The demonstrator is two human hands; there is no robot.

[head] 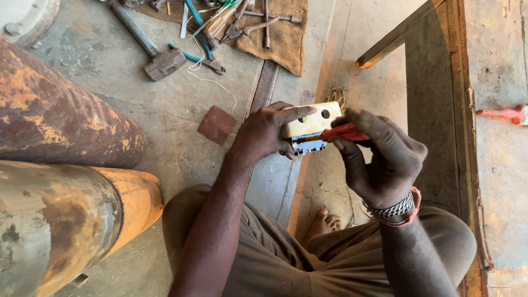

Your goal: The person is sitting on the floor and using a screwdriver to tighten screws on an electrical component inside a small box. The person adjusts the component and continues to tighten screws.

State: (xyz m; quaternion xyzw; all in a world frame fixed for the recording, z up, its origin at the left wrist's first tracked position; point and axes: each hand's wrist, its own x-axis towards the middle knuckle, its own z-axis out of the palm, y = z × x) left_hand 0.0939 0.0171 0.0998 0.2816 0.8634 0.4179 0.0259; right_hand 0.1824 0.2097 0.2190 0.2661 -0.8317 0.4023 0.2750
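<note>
Concrete workshop floor, left hand [263, 133] gripping cream switch plate [311, 122], right hand [379, 159] holding red screwdriver [340, 133] against it, looks mid-job, hammer [149, 47] beyond the plate untouched

A cream plastic switch plate [311, 122] with two round holes is held tilted above the floor, dark innards showing underneath; a red-handled screwdriver [340, 133] lies across it.

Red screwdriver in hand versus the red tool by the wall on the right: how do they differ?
The screwdriver is gripped in the right hand, its tip against the cream switch plate held by the left hand; the red tool lies untouched on the floor. The screwdriver is mostly hidden by fingers; the red tool is cut off by the frame edge. Both have red handles.
</note>
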